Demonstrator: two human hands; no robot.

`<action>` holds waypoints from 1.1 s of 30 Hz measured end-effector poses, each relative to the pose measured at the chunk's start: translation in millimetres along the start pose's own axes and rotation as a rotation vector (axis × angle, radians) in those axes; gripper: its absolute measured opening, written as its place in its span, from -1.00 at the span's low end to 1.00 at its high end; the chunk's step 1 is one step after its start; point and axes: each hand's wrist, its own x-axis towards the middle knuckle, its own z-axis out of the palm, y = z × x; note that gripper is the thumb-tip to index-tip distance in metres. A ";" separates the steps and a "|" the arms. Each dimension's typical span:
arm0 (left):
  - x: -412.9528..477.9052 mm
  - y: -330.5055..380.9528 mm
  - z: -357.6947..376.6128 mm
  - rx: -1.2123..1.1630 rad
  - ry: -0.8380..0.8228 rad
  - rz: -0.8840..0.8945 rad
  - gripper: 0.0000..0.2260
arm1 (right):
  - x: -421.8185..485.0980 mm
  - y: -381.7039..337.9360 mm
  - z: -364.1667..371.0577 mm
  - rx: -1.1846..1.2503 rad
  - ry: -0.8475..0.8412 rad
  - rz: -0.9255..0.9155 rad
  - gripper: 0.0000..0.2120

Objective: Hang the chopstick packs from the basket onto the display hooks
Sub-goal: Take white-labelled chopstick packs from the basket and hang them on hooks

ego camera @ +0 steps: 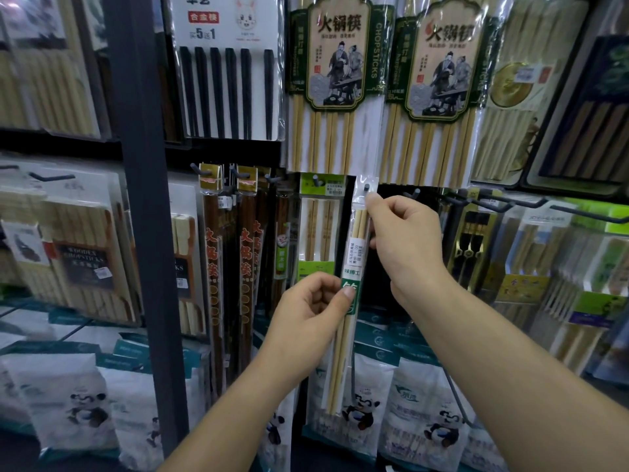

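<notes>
My right hand [405,240] pinches the chopstick pack [354,253] top to seat its hole on the hook [367,188], left hand [313,308] gripping mid-pack to steady it.

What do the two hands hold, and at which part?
One chopstick pack: the left hand pinches its green label, the right hand pinches its upper end.

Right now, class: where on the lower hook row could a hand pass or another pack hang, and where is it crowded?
Free: the dark gap between the green-header pack and the black-and-gold pack, around a bare hook; the right hand and the held pack partly fill it. Crowded: the red-lettered packs at left and the overlapping packs above.
</notes>
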 end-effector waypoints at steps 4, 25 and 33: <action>1.4 -3.3 0.8 0.027 -0.005 -0.021 -0.90 | 0.4 8.0 -2.3 -0.075 -0.002 -0.035 -0.58; 65.9 10.0 38.3 -0.159 -0.014 -0.180 -0.80 | -16.9 89.0 5.0 -0.074 -0.416 0.028 -0.22; 109.3 -6.2 42.9 -0.015 0.058 -0.217 -0.68 | 26.9 106.7 10.7 -0.164 -0.479 -0.007 -0.21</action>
